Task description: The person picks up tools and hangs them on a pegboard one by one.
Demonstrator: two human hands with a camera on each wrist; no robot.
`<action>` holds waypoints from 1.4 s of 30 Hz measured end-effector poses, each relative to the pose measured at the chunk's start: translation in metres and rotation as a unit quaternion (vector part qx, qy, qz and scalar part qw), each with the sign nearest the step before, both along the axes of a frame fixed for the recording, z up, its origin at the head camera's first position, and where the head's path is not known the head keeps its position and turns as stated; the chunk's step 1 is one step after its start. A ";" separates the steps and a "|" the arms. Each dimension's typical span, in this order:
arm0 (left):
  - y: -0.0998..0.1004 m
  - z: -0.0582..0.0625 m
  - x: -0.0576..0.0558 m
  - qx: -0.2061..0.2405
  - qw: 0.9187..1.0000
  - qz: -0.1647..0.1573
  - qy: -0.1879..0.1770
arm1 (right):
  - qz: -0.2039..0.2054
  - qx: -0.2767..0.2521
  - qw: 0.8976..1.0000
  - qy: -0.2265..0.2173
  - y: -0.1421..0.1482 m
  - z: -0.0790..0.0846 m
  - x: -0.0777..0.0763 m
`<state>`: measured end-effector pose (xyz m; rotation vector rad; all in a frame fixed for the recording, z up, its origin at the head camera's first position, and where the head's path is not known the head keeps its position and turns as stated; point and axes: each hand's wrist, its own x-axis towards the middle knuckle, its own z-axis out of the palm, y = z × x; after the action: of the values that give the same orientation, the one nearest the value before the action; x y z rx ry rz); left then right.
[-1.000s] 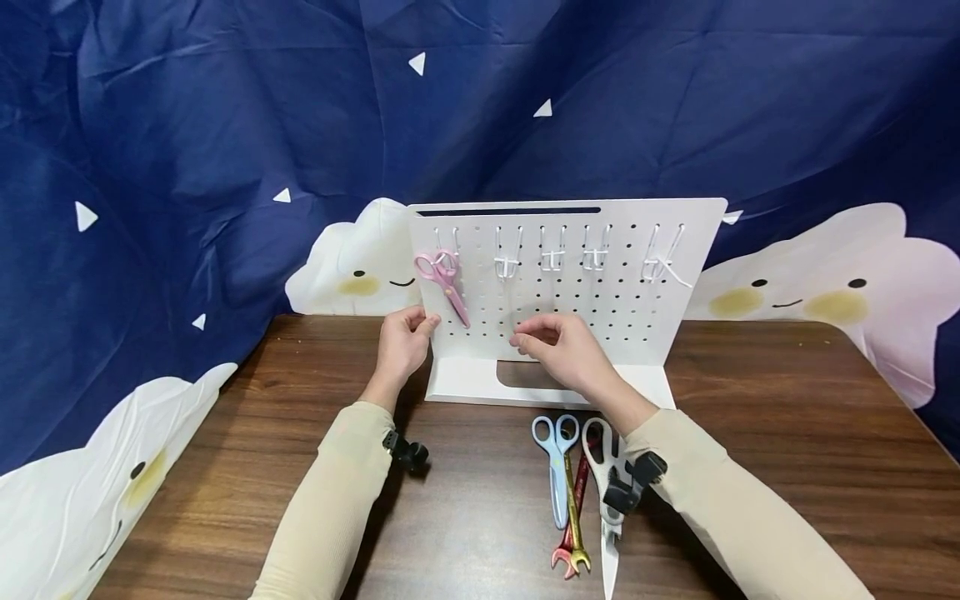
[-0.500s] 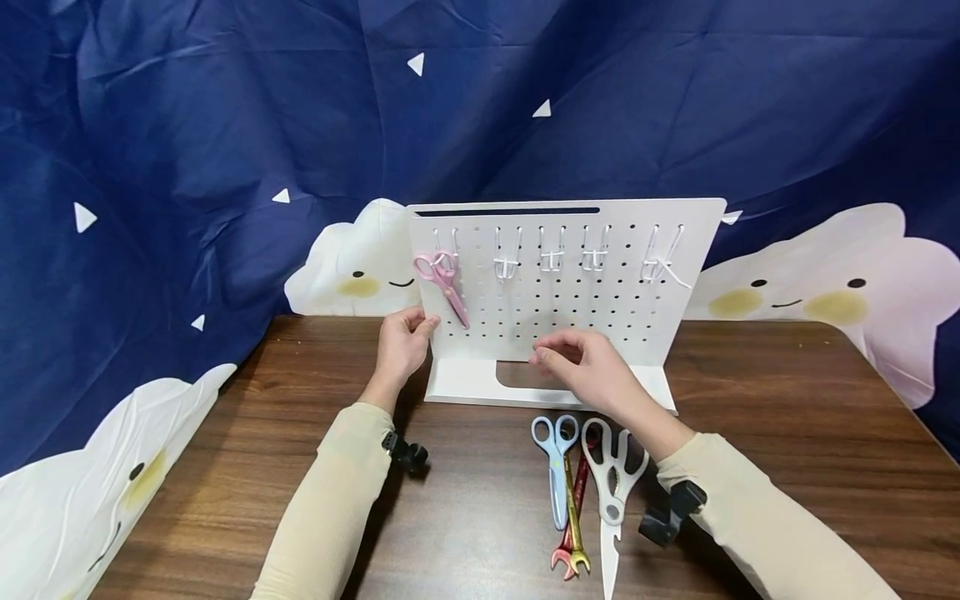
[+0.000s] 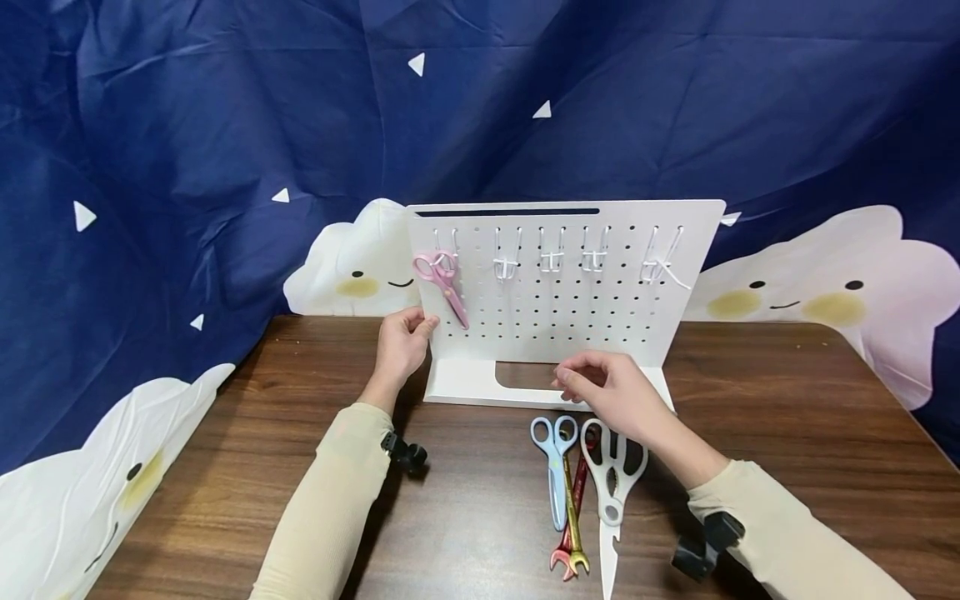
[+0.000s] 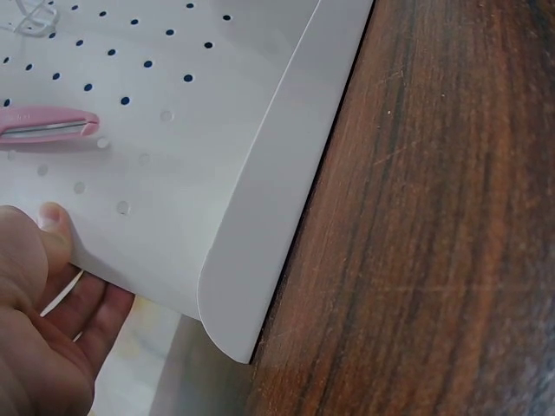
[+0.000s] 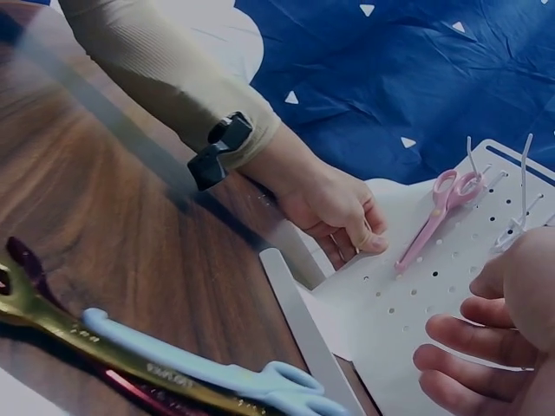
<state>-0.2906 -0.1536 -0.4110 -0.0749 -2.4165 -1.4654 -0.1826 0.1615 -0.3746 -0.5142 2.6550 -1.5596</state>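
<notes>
The left hand [image 3: 402,350] pinches the left edge of a white pegboard [image 3: 487,333], thumb on its front and fingers behind, as the left wrist view [image 4: 35,303] shows. Pink scissors [image 3: 448,287] hang from a hook at the board's upper left, just above that hand. In front of the board's base the right hand [image 3: 611,392] hovers with loosely bent fingers, holding nothing. Below it on the table lie light-blue scissors [image 3: 557,471], grey-white kitchen scissors [image 3: 611,479], a gold wrench [image 3: 574,525] and a red wrench [image 3: 562,554]. The wrenches partly overlap.
Several white wire hooks [image 3: 551,260] stick out along the board's upper part. The board's base [image 3: 461,383] stands on a brown wooden table [image 3: 315,358]. A dark blue cloth [image 3: 480,100] with cloud prints hangs behind.
The right hand has drawn back from the board, moving right and toward the table tools, uncovering the kitchen scissors' handles. The left hand and the pink scissors have stayed put.
</notes>
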 end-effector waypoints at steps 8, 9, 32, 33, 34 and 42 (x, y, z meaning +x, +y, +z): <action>0.001 -0.001 -0.002 -0.005 1.000 -0.003 0.005 | -0.008 -0.019 1.000 -0.022 0.009 -0.004 0.013; 0.000 -0.001 -0.002 -0.005 1.000 -0.003 0.005 | -0.009 -0.023 0.999 -0.024 0.010 -0.004 0.014; -0.003 -0.003 0.002 -0.004 1.000 0.002 -0.004 | 0.000 -0.046 0.995 -0.089 0.030 -0.015 0.053; -0.003 -0.002 0.002 -0.004 1.000 0.002 -0.003 | 0.004 -0.049 0.995 -0.090 0.031 -0.016 0.054; -0.003 -0.002 0.002 -0.005 1.000 0.002 -0.003 | 0.007 -0.052 0.994 -0.091 0.032 -0.017 0.056; -0.001 -0.001 0.000 -0.006 1.000 -0.003 -0.002 | 0.014 -0.074 0.993 -0.093 0.040 -0.025 0.065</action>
<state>-0.2905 -0.1543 -0.4117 -0.0833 -2.4303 -1.4542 -0.1173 0.2012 -0.3994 -0.3882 2.3998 -1.7131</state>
